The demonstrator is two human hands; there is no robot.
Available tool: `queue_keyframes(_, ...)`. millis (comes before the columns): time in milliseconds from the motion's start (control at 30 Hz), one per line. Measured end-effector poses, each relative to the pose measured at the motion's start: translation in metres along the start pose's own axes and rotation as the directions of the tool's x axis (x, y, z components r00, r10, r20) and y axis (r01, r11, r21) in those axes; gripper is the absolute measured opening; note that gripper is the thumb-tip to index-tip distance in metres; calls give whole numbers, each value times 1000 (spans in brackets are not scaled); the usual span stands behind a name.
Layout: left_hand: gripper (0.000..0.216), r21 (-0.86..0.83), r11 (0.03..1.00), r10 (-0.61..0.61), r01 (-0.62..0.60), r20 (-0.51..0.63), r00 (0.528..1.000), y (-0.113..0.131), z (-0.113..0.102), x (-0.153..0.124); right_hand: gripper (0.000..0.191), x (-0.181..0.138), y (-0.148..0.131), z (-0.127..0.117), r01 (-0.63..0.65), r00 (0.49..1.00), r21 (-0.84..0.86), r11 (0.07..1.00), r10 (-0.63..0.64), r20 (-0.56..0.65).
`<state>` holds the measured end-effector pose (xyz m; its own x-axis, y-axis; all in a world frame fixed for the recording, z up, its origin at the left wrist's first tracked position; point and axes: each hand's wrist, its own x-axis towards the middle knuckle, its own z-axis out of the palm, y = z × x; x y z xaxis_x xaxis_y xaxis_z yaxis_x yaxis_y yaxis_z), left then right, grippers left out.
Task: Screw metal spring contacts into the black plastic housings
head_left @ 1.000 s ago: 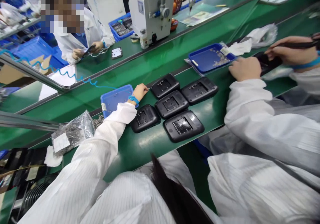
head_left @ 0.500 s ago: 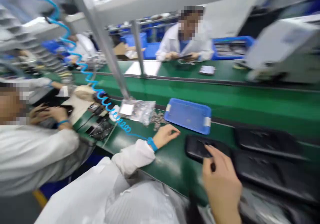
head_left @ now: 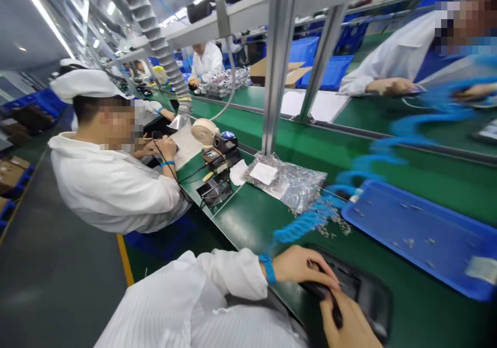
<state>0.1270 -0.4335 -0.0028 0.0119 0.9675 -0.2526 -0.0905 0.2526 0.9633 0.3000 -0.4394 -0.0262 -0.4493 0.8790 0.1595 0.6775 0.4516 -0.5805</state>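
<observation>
A black plastic casing lies on the green bench right in front of me. My left hand, with a blue wrist strap, has its fingers curled over the casing's near-left edge. Fingertips touching or nearly so, my right hand rests over the casing's near side. A small dark object shows between the right thumb and fingers; its kind cannot be made out. Past the casing are a blue tray with a few small metal parts inside and a loose pile of small metal parts.
A coiled blue cord crosses above the bench. A clear bag of parts leans near a metal post. Left of it are a small fan and black devices. A co-worker sits at my left; another works opposite.
My view has swung left. My left hand has come from the open bench onto the black casing, close to my right hand. The other black casings have left the view.
</observation>
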Motion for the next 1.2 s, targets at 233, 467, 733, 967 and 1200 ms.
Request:
queue_keyframes(233, 30, 261, 961, 45, -91, 178, 983, 20, -10, 11, 45, -3, -35, -24, -64, 993, -160, 985, 78, 85)
queue_keyframes(467, 2, 537, 659, 461, -527, 265, 847, 10, 5, 45, 44, 9, -27, -26, -124, 968, -179, 976, 158, 193)
queue_keyframes(733, 3, 651, 566, 489, -506, 229, 842, 13, 5, 66, 44, 9, -24, -24, -89, 973, -183, 979, 125, 193)
queue_keyframes(967, 5, 625, 575, 441, -528, 306, 844, 13, 3, 77, 45, 12, -23, -21, -90, 968, -190, 978, 131, 215)
queue_keyframes(1200, 9, 622, 499, 420, -604, 436, 796, 17, -3, 86, 45, 14, -24, -21, -119, 950, -195, 973, 169, 263)
